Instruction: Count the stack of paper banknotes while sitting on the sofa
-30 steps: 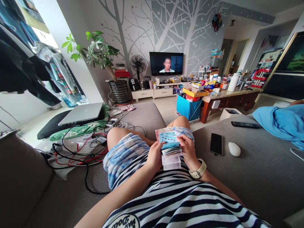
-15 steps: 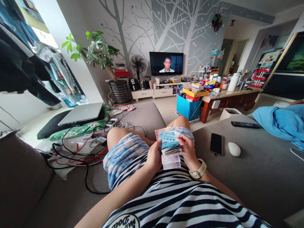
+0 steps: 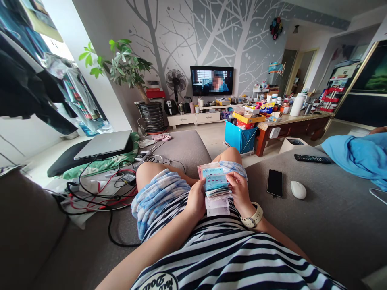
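On my remote view I find the banknotes (image 3: 215, 182) at the lower centre of the frame, just beyond the striped shirt (image 3: 242, 257). Blue faces lie with their long axis left to right, nearly level; pale ends point toward the bottom edge. Left hand (image 3: 196, 198) grips the left edge, its underlying fingers hidden; right hand (image 3: 240, 192) pinches the right edge between thumb and fingers

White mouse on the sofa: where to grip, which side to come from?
Likely the two long sides of the white mouse, from above: it is oblong and rounded, lies flat on the sofa, and a gap parts it from the phone.
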Tool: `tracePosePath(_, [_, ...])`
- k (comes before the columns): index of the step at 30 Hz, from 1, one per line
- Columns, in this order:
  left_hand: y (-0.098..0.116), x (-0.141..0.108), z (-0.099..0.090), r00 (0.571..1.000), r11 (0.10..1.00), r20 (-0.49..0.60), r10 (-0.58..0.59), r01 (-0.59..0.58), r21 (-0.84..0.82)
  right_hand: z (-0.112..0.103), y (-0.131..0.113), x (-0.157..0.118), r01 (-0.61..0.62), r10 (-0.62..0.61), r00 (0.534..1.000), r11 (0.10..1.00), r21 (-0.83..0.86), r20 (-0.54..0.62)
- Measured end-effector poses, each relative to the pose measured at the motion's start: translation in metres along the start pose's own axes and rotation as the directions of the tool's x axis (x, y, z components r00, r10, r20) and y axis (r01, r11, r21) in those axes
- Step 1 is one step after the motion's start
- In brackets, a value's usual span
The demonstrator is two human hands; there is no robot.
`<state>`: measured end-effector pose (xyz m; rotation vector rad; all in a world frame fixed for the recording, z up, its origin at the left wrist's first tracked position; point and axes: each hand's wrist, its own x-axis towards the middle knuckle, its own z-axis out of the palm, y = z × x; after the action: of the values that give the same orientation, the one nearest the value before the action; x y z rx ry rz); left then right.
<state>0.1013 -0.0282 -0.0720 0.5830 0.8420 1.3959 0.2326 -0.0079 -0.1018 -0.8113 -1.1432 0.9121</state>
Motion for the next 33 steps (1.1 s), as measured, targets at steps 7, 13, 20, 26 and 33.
tracePosePath(7, [0.0005, 0.0001, 0.0011, 0.998, 0.999, -0.053, -0.031, 0.032, 0.007, 0.0017, -0.0033, -0.0019, 0.003, -0.003, 1.0, 0.998, 0.061, 0.008])
tracePosePath(13, [-0.0003, 0.0003, -0.0003, 0.999, 1.0, -0.033, -0.02, 0.021, 0.019, 0.0023, -0.0019, 0.0008, -0.021, 0.021, 1.0, 0.998, 0.054, 0.004])
tracePosePath(20, [-0.0004, -0.0009, -0.0018, 0.999, 0.999, 0.036, 0.017, -0.018, 0.031, 0.0017, 0.0046, 0.0055, -0.073, 0.074, 0.997, 0.996, 0.042, -0.029])
tracePosePath(26, [-0.0016, 0.0004, -0.0028, 0.998, 1.0, 0.068, 0.009, -0.011, 0.023, 0.0017, 0.0034, 0.0035, -0.045, 0.044, 0.999, 0.998, 0.032, 0.016])
tracePosePath(33, [-0.0021, 0.0031, -0.0029, 1.0, 1.0, -0.011, 0.006, -0.006, -0.007, 0.0011, -0.0006, 0.0016, -0.027, 0.026, 0.999, 0.999, 0.033, 0.026])
